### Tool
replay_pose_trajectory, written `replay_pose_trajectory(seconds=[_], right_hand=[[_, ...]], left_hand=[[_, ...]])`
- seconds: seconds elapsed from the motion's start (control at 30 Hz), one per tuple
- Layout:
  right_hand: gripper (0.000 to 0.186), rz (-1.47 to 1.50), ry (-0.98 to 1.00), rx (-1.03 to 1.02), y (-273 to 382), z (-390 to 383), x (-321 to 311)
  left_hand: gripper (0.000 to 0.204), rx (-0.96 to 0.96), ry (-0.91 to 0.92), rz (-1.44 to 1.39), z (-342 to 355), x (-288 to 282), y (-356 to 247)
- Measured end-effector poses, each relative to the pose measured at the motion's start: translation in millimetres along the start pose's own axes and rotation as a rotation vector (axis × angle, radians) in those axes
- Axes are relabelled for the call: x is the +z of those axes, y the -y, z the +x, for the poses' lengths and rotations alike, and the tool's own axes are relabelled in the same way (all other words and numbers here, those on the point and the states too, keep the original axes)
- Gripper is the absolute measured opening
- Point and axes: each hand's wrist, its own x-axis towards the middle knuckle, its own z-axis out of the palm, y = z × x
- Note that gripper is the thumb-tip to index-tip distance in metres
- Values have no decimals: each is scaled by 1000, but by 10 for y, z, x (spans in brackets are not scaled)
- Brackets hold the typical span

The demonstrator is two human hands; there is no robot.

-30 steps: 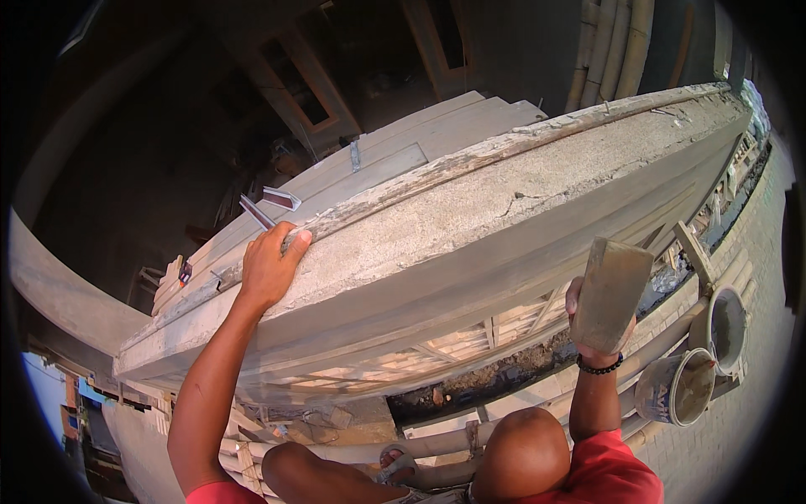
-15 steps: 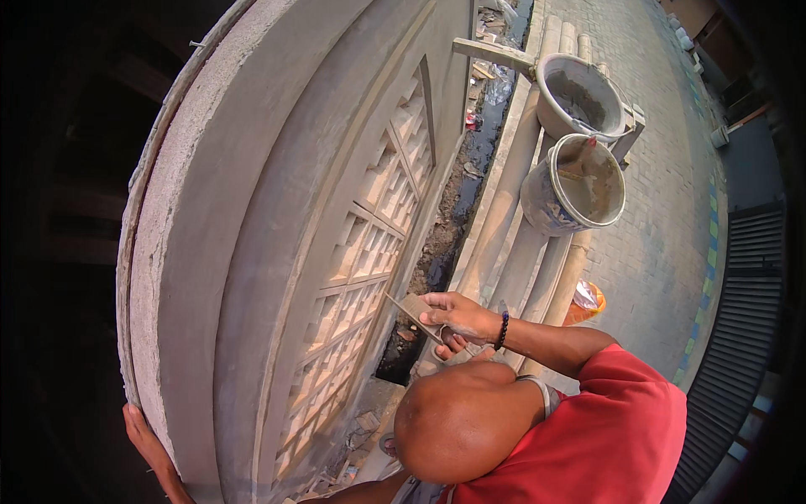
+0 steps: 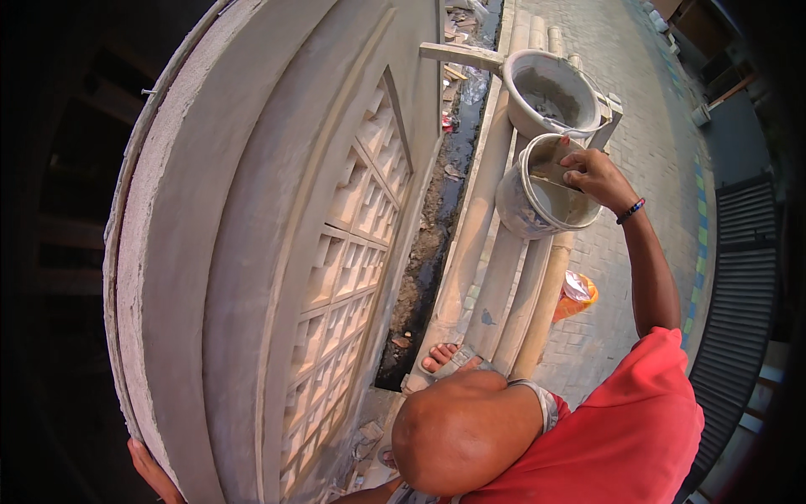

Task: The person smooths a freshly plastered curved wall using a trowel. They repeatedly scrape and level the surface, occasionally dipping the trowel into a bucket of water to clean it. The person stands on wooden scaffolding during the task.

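Over the near bucket point(image 3: 514, 200), my right hand point(image 3: 594, 178) has its fingers closed on a thin flat tool, like a small trowel. Most of the tool is hidden by the hand and the bucket. Grey slurry point(image 3: 564, 202) lies inside that bucket. At the lower left, my left hand point(image 3: 151, 470) grips the rough outer edge of the plastered wall point(image 3: 176, 311); its palm is out of sight. Set in the wall's face is a panel of pale openwork blocks point(image 3: 336, 277).
A wider grey tub point(image 3: 537, 63) stands behind the bucket, both on a platform of poles point(image 3: 491, 281). My sandalled foot point(image 3: 457, 361) is on the poles. Between wall and platform runs a wet ditch point(image 3: 420, 269) with rubble. An orange bag point(image 3: 575, 302) lies on the paving to the right.
My right hand has moved from beside the openwork panel up and right to the bucket, carrying the flat tool. My left hand stays at the wall edge.
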Motion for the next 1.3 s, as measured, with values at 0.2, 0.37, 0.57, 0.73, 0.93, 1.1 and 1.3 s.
replay_pose_trajectory(seconds=[0.2, 0.37, 0.57, 0.73, 0.93, 1.1, 1.3], right_hand=[[23, -551, 366, 146, -512, 436, 552], [27, -550, 427, 120, -602, 518, 816], [25, -237, 426, -6, -326, 372, 303], [35, 576, 302, 110, -560, 261, -218], [34, 1152, 94, 7, -1095, 318, -517], [19, 1032, -582, 426, -1729, 919, -525], [25, 1094, -668, 437, -2260, 1601, -633]], left_hand=[[46, 12, 2, 29, 28, 8, 81], [43, 13, 1, 62, 44, -3, 104], [40, -13, 0, 135, 38, 8, -48], [39, -69, 16, 374, -62, 26, -519], [40, -131, 43, 618, -169, 21, -951], [40, -14, -33, 221, -29, -11, -281], [43, 29, -79, -48, -64, 93, 25]])
